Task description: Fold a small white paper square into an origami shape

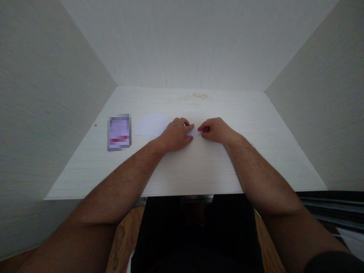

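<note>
A small piece of white paper (194,132) lies between my two hands, close to the tabletop. My left hand (179,133) holds it from the left, its thumb and index finger on either side of the paper's near end. From the right, my right hand (214,130) pinches the tip of the same paper between thumb and fingers. More white paper (152,124) lies flat to the left of my left hand, partly covered by it. Whether the two pieces are joined under the hand cannot be seen.
A blurred-out purple rectangular object (119,132) lies at the left of the white table (196,170). Beyond it is a tiny orange speck (96,125). Brownish marks (199,96) stain the table's back. Pale panels rise at the back and both sides.
</note>
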Demonstrator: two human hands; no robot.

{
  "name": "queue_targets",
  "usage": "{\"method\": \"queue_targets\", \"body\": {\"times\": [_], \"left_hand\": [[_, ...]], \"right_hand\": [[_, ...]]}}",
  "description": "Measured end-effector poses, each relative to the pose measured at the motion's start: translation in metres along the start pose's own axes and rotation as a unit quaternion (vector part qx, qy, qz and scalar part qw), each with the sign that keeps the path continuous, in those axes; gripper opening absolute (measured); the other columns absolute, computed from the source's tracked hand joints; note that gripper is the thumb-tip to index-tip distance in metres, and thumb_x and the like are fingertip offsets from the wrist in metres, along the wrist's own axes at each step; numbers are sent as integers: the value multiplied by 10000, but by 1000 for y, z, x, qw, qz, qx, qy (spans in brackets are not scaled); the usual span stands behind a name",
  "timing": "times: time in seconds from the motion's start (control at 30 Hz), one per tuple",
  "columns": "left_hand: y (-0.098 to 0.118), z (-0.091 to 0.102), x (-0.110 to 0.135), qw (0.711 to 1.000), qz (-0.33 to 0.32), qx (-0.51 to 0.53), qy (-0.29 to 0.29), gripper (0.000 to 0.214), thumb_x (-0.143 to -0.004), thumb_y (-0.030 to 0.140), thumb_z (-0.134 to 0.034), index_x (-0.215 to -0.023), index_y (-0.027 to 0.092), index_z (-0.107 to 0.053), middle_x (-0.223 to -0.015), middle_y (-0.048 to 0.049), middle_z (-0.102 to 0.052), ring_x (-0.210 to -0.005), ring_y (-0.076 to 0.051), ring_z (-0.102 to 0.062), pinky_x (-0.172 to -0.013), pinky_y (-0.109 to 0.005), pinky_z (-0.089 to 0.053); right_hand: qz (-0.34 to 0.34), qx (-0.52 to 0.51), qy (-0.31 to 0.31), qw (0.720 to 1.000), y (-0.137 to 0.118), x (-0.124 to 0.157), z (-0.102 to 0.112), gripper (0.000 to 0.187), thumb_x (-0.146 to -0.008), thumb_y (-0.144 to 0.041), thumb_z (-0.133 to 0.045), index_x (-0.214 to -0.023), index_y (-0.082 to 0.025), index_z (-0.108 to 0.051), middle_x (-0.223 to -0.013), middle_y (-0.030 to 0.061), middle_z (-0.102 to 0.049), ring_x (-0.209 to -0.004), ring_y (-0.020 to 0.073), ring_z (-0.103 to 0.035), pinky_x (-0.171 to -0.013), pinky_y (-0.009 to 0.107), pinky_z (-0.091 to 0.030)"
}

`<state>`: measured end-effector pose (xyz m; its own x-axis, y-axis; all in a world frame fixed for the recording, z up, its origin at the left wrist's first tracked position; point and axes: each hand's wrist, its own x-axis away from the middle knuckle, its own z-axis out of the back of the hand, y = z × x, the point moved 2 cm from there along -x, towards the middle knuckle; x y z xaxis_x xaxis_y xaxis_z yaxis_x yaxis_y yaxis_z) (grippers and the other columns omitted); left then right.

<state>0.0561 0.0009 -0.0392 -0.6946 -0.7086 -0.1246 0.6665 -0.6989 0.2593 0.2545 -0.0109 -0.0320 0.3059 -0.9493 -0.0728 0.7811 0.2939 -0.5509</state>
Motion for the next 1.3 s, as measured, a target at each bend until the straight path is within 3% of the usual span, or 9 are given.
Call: {"method": "queue_targets", "body": {"times": [0.3, 0.5, 0.7, 0.97, 1.07, 1.3], "left_hand": [[1, -1, 1, 995, -1, 96, 41, 319, -809, 314, -600, -1090, 242, -733, -1186, -69, -661, -1137, -264, -540, -1052, -411, -398], [4, 3, 2, 982, 13, 177, 69, 213, -735, 257, -668, -928, 243, -758, -1093, -57, -715, -1085, -272, -583, -1028, -438, -422], [4, 3, 1, 979, 17, 191, 63, 193, -704, 220, -688, -886, 239, -751, -1107, -44, -711, -1079, -250, -595, -1044, -430, -409], [5, 6, 0, 984, 40, 172, 28, 308, -667, 174, -686, -961, 241, -754, -1208, -42, -684, -1159, -256, -573, -1073, -422, -394], [5, 5, 0, 982, 78, 169, 21, 356, -652, 165, -690, -986, 270, -751, -1321, -35, -637, -1285, -298, -496, -1118, -498, -334], [7, 4, -2, 978, 124, 168, -31, 393, -678, 191, -689, -1053, 307, -701, -1489, -30, -497, -1442, -328, -331, -1166, -668, -31]], "right_hand": [[-2, -53, -2, 999, 1, 1, -1, 209, -705, -135, -691, -886, -203, -771, -681, 10, -691, -638, 142, -607, -646, 295, -497], [9, -142, -8, 990, 4, 3, -3, 257, -698, -132, -670, -941, -191, -733, -731, 7, -678, -646, 119, -587, -601, 257, -465], [4, -142, -47, 989, 9, 2, -4, 96, -732, -211, -697, -816, -206, -743, -663, -13, -649, -603, 107, -544, -582, 258, -422], [19, -131, -55, 990, 11, 0, -2, 152, -748, -209, -693, -870, -231, -780, -669, -18, -667, -612, 110, -554, -599, 261, -414], [18, -133, -57, 989, 11, -1, -2, 165, -744, -197, -686, -871, -232, -784, -696, -14, -690, -619, 111, -561, -592, 258, -411], [20, -105, -53, 993, 7, -2, 0, 129, -729, -197, -692, -808, -234, -786, -663, -18, -688, -610, 112, -551, -586, 261, -401]]}}
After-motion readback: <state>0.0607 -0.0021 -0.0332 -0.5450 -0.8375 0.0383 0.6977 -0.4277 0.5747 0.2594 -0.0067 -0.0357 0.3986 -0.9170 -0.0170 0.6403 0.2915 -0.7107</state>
